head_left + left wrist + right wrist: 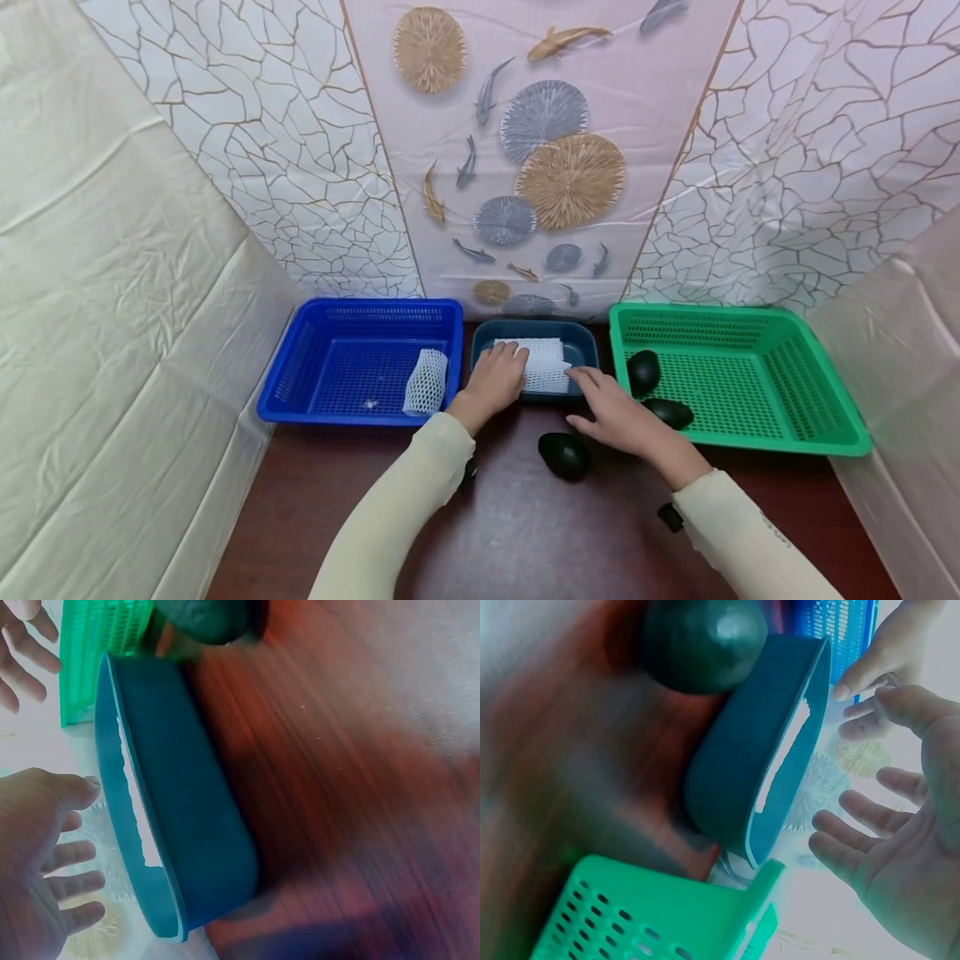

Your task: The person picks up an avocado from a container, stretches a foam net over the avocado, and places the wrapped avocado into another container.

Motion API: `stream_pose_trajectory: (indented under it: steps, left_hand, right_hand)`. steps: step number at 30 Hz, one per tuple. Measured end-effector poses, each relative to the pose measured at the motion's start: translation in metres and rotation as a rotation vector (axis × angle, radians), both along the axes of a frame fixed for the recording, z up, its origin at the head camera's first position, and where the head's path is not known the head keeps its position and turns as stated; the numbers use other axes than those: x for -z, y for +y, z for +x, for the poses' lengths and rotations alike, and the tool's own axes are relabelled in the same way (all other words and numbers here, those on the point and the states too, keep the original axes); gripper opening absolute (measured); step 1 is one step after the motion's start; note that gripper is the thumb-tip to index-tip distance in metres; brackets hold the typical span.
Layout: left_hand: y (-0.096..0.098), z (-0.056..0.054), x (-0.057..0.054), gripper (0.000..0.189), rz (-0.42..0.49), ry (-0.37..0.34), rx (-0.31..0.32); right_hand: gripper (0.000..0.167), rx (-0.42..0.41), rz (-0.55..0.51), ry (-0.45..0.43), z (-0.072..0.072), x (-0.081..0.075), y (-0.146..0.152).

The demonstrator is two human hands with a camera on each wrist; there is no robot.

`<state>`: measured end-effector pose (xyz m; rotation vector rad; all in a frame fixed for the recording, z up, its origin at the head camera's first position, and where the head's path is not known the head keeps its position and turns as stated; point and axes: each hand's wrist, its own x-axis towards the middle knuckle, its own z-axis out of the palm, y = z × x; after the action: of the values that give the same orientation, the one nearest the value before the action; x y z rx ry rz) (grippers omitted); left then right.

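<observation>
My left hand [495, 379] hovers over the left part of a small teal tray [590, 337]; in the left wrist view its fingers are spread and hold nothing. White foam net sleeves [545, 367] lie inside this tray. Above the tray's right side is my right hand [618, 414], also holding nothing, its fingers loosely extended in the right wrist view. A dark green avocado [566, 456] rests on the table in front of the tray, and shows large in the right wrist view [705, 645].
To the left stands a blue basket [318, 387] with one white foam net sleeve [426, 383] and a small white scrap in it. A green basket [817, 392] on the right contains two dark avocados [643, 372]. Fabric walls enclose the brown table [517, 533] at the back and sides.
</observation>
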<state>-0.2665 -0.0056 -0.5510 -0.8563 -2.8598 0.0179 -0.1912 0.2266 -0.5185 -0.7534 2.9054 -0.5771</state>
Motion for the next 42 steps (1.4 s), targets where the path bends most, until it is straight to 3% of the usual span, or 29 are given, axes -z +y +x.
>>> stream_pose_trajectory:
  steps: [8, 13, 16, 24, 33, 42]
  left_hand:
    - [0.004, -0.028, 0.001, 0.041, -0.033, -0.167, -0.015]
    - [0.008, -0.038, 0.002, 0.047, -0.081, -0.270, 0.004]
    - [0.009, -0.041, 0.003, 0.047, -0.101, -0.288, 0.002]
    - [0.010, -0.042, 0.011, 0.031, -0.116, -0.252, 0.015]
    - [0.013, -0.038, 0.014, 0.029, -0.098, -0.229, 0.018]
    - [0.006, -0.032, 0.004, 0.021, 0.061, -0.301, 0.036]
  right_hand:
    - [0.076, -0.011, 0.048, -0.060, -0.025, -0.009, -0.002]
    - [0.075, -0.010, 0.074, -0.071, -0.035, -0.010, -0.004]
    - [0.074, -0.004, 0.076, -0.085, -0.042, -0.010, -0.005]
    - [0.075, 0.014, 0.120, -0.154, -0.060, -0.008, -0.007]
    - [0.073, 0.061, 0.133, -0.233, -0.077, -0.004, -0.006]
    - [0.074, 0.100, 0.061, -0.233, -0.077, -0.007, -0.002]
